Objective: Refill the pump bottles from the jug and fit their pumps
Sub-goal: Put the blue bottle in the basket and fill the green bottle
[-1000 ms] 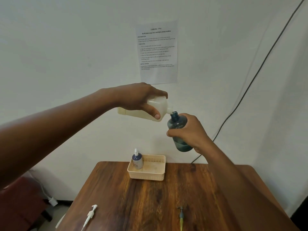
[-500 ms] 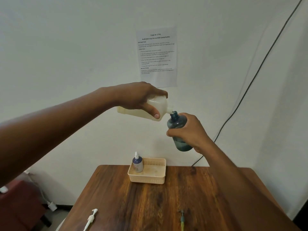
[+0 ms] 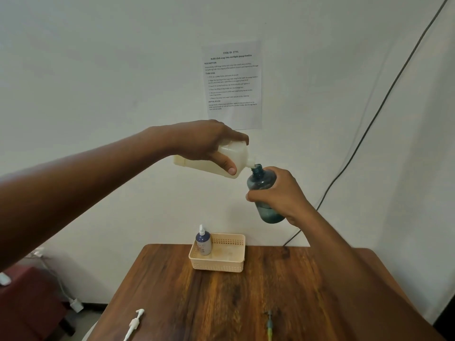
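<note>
Above the counter (image 3: 246, 303), the jug (image 3: 214, 163) lies tipped left of the open bottle (image 3: 264, 193), spout at its mouth. A basket (image 3: 221, 263) at the counter's far edge holds a pump bottle (image 3: 203, 242) in its left end. Nearer than the basket, a loose pump (image 3: 134, 323) lies left and another pump (image 3: 269, 324) right.

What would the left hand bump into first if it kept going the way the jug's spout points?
Most likely the teal bottle in the right hand: the jug in the left hand already has its spout at that bottle's mouth.
</note>
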The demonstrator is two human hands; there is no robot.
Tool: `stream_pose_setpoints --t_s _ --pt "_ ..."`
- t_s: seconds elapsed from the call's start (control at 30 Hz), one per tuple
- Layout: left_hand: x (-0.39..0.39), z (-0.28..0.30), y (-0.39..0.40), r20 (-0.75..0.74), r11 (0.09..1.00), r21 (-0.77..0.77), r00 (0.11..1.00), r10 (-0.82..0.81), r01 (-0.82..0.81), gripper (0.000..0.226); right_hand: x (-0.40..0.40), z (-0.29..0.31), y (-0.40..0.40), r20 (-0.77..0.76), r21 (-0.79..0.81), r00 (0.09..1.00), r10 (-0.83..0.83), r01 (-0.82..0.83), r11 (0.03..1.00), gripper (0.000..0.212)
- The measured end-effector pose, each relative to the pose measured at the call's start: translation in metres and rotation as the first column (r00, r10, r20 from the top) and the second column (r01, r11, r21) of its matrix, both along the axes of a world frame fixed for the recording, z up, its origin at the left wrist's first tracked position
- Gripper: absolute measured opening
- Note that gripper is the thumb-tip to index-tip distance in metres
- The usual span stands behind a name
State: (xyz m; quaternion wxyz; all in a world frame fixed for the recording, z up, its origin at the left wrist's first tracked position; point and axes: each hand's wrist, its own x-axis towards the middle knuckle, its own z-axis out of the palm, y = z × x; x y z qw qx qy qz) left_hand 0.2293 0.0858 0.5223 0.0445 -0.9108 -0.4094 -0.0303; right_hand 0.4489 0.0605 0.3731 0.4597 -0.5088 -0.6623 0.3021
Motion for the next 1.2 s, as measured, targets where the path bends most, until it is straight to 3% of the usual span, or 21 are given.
stream_pose_setpoints --t_s 1.2 --pt "0.002 0.004 0.019 -0.068 0.999 0.031 0.997 -0.037 0.039 0.089 -0.002 0.0 0.008 0.003 -0.003 1.0 -0.015 0.015 1.0 0.056"
